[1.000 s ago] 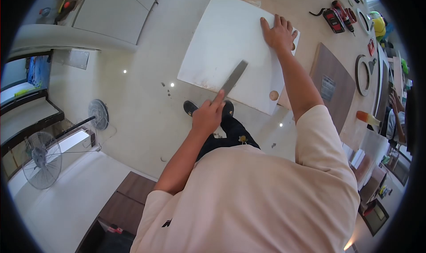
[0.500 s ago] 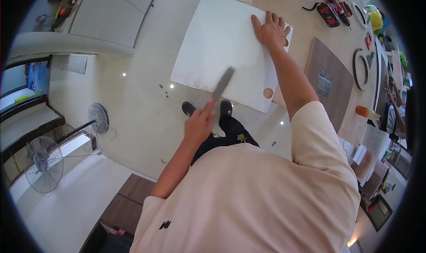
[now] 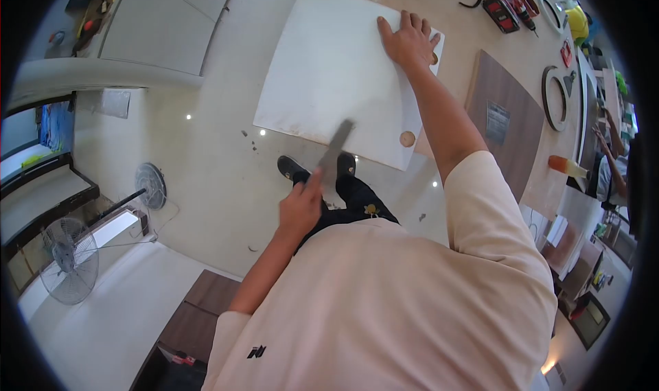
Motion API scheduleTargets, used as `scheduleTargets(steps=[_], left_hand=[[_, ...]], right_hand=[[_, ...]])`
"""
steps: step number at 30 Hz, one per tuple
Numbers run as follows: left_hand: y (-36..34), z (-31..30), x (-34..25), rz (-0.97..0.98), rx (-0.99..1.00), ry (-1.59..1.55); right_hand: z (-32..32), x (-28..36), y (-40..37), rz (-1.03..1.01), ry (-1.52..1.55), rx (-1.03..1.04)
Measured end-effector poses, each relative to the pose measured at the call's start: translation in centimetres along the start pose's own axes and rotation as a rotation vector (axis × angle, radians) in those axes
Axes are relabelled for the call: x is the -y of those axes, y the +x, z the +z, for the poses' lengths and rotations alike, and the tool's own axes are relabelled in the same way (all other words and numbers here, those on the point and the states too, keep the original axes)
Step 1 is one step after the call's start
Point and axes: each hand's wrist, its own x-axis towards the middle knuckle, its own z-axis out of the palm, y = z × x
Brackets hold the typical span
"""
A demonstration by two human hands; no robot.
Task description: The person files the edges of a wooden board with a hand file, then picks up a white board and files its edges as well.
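Note:
In my left hand (image 3: 299,204) a long flat grey file (image 3: 337,144) is gripped, the fingers wrapped round its near end and the index finger along it. The file's tip overlaps the near edge of a white board (image 3: 329,65), where brownish chipping runs along the rim. My right hand (image 3: 408,39) lies flat on the far right part of this board with its fingers spread. A round hole (image 3: 408,139) shows near the board's front right corner; another is partly hidden by my right hand.
The wooden workbench (image 3: 453,44) carries a brown wood-grain panel (image 3: 504,109), a red-and-black cordless drill (image 3: 504,12), a ring-shaped piece (image 3: 555,99) and an orange-tipped bottle (image 3: 567,166). Standing fans (image 3: 67,260) are at the left. Another person's arm (image 3: 607,147) shows at the far right.
The file and my left hand have drawn back a little toward my body. My right hand stays spread on the board; the whole view has shifted slightly.

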Motion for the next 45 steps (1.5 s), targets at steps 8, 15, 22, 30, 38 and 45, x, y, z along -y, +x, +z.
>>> scheduleTargets(steps=[8,15,22,30,38,45], left_hand=[[7.2,3.0,-4.6,0.103,-0.004,-0.048],[-1.3,0.9,0.1,-0.001,-0.029,-0.026],[5.7,3.2,-5.5,0.125,-0.008,-0.018],[0.8,1.7,1.4,-0.007,-0.108,-0.046],[1.7,-0.3,1.1,0.001,-0.139,-0.038],[6.6,0.9,-0.6,0.048,-0.108,0.001]], right_hand=[[0.5,0.1,0.3,0.022,0.023,-0.001],[-0.2,0.1,-0.2,0.032,0.036,0.006],[-0.2,-0.1,0.4,0.016,0.023,-0.001],[0.5,-0.2,0.3,0.018,-0.011,0.012],[-0.1,0.3,0.1,0.015,-0.012,0.030],[0.5,-0.2,0.3,0.013,-0.009,0.005]])
